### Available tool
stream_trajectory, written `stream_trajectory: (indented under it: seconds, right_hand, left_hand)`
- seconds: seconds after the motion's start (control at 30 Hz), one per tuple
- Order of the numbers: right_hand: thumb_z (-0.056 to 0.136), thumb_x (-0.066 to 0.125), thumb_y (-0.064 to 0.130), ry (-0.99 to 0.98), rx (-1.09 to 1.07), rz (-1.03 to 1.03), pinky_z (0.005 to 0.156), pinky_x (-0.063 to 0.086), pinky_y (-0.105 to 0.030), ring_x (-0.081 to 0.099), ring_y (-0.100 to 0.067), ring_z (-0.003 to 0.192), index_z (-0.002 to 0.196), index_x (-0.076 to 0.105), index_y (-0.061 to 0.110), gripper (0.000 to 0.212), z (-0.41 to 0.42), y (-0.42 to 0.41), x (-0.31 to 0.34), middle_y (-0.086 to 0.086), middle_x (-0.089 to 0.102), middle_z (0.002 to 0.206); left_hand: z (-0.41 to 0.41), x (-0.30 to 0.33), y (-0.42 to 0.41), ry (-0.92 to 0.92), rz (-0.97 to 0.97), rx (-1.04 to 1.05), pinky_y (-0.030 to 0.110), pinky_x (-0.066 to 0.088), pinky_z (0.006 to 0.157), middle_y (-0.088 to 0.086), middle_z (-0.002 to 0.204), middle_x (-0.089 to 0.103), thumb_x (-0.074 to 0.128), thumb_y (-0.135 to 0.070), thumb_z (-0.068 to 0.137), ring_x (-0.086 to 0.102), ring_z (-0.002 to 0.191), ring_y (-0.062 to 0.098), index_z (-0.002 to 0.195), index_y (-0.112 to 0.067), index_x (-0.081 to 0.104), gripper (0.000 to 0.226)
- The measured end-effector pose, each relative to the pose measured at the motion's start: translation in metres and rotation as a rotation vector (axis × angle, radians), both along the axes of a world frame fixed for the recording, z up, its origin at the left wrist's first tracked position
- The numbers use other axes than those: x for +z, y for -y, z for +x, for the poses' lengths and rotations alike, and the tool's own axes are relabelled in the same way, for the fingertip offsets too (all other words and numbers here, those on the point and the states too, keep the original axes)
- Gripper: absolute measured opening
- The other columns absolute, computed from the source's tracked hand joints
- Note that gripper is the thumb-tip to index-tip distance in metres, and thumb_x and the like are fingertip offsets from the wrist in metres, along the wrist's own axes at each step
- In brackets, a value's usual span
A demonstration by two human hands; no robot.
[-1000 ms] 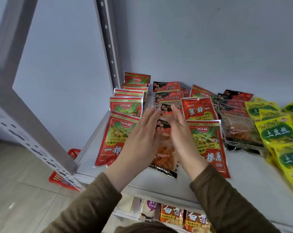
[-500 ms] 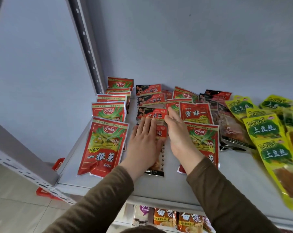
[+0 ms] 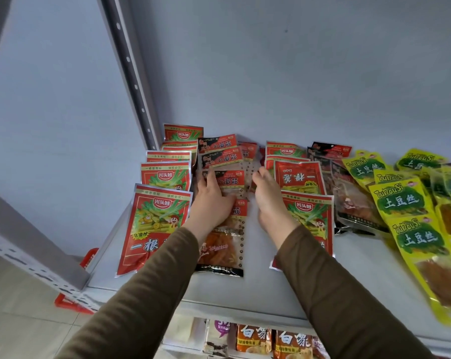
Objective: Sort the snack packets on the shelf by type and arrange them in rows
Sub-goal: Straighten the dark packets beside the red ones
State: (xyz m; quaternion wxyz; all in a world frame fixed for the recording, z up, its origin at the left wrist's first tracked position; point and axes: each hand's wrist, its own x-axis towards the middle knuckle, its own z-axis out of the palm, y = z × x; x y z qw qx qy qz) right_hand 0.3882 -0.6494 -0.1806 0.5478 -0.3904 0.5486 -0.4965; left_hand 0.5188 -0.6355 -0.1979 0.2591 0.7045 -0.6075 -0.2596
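Both hands are working at the middle row of packets on the white shelf (image 3: 284,288). The left hand (image 3: 211,203) is lying palm down, fingers spread, pressing on the left side of a clear packet (image 3: 225,181) with a red-and-black header; it is flat rather than clenched. The right hand (image 3: 271,203) is resting on its edge at that packet's right side, fingers extended and together, touching the clear plastic, not wrapped around anything. Just below the hands another packet of the same kind (image 3: 223,248), showing orange strips, is lying lengthwise toward the shelf's front edge. Two more of that kind (image 3: 219,149) are sitting behind, overlapping toward the wall. To the left, a row of red packets (image 3: 155,224) with green onion art is running front to back beside the upright post (image 3: 131,73). To the right of the hands, more red packets (image 3: 306,211) are lying in a second row, one of them turned upside down. Beyond them, dark packets (image 3: 354,200) are sitting in a loose overlap, and yellow packets (image 3: 406,206) are lying along the right end. On the shelf below, orange packets (image 3: 268,338) are peeking out.
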Motion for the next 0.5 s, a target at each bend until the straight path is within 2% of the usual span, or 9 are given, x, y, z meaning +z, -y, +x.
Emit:
stream_trajectory:
  seconds: [0.07,0.1,0.17,0.2,0.27,0.33,0.37,0.43,0.5]
  right_hand:
    - [0.11,0.04,0.028,0.043,-0.033,0.015,0.098,0.05,-0.03,0.049,-0.014,0.132,0.158,0.03,0.023,0.05,-0.005,0.004,-0.002,0.002,0.042,0.156]
    - [0.11,0.04,0.029,0.056,-0.038,0.024,0.094,0.054,-0.032,0.052,-0.015,0.128,0.158,0.032,0.023,0.049,-0.005,0.005,-0.001,0.001,0.047,0.152]
    - [0.11,0.039,0.03,0.057,-0.015,0.03,0.068,0.057,-0.024,0.064,-0.011,0.106,0.151,0.042,0.024,0.041,-0.001,0.009,0.003,0.002,0.063,0.129]
    - [0.11,0.038,0.03,0.048,0.006,0.032,0.064,0.057,-0.026,0.067,-0.014,0.101,0.145,0.048,0.023,0.037,0.001,0.012,0.005,-0.001,0.067,0.121]
    - [0.11,0.038,0.028,0.027,0.023,0.031,0.08,0.059,-0.038,0.068,-0.026,0.107,0.135,0.053,0.016,0.032,0.005,0.021,0.008,-0.01,0.068,0.12]
    - [0.109,0.039,0.029,0.017,0.009,0.042,0.097,0.054,-0.048,0.065,-0.029,0.114,0.143,0.048,0.016,0.037,0.006,0.029,0.009,-0.009,0.064,0.127]
    - [0.108,0.04,0.031,0.018,0.006,0.053,0.1,0.052,-0.05,0.063,-0.028,0.117,0.148,0.043,0.017,0.042,0.006,0.032,0.01,-0.008,0.063,0.13]
    - [0.108,0.041,0.035,0.01,0.0,0.045,0.097,0.052,-0.048,0.063,-0.025,0.114,0.15,0.039,0.018,0.046,0.005,0.038,0.011,-0.003,0.063,0.125]
    - [0.108,0.041,0.038,-0.001,-0.015,0.004,0.097,0.052,-0.047,0.062,-0.022,0.116,0.155,0.034,0.019,0.051,0.006,0.045,0.012,-0.003,0.062,0.128]
  left_hand:
    - [0.001,0.001,0.005,-0.05,0.029,0.025,0.053,0.024,0.123,0.013,0.172,-0.003,0.066,-0.044,0.096,0.015,0.156,0.039,0.163,-0.024,-0.007,0.101]
    - [0.001,0.003,0.009,-0.077,0.037,0.039,0.055,0.027,0.123,0.012,0.172,-0.001,0.068,-0.044,0.094,0.017,0.155,0.039,0.163,-0.024,-0.008,0.104]
    - [-0.001,0.01,0.016,-0.118,0.051,0.076,0.057,0.032,0.12,0.011,0.17,0.009,0.072,-0.042,0.092,0.024,0.152,0.039,0.163,-0.025,-0.008,0.109]
    - [-0.002,0.014,0.019,-0.133,0.062,0.093,0.057,0.035,0.118,0.012,0.168,0.016,0.074,-0.039,0.091,0.029,0.149,0.039,0.163,-0.026,-0.007,0.11]
    - [-0.003,0.019,0.022,-0.161,0.079,0.099,0.056,0.043,0.113,0.014,0.16,0.031,0.078,-0.032,0.088,0.04,0.141,0.038,0.163,-0.029,-0.003,0.109]
    - [-0.005,0.021,0.022,-0.199,0.09,0.078,0.057,0.047,0.108,0.012,0.153,0.04,0.08,-0.026,0.085,0.048,0.133,0.036,0.161,-0.032,0.005,0.107]
    - [-0.006,0.022,0.023,-0.224,0.098,0.075,0.057,0.048,0.107,0.011,0.151,0.04,0.081,-0.025,0.084,0.05,0.132,0.036,0.16,-0.033,0.008,0.106]
    - [-0.006,0.025,0.026,-0.322,0.12,0.109,0.058,0.05,0.104,0.012,0.149,0.042,0.079,-0.025,0.086,0.054,0.128,0.037,0.16,-0.031,0.011,0.101]
    - [-0.006,0.031,0.033,-0.44,0.143,0.172,0.054,0.054,0.099,0.013,0.14,0.053,0.075,-0.026,0.092,0.06,0.119,0.035,0.159,-0.024,0.016,0.089]
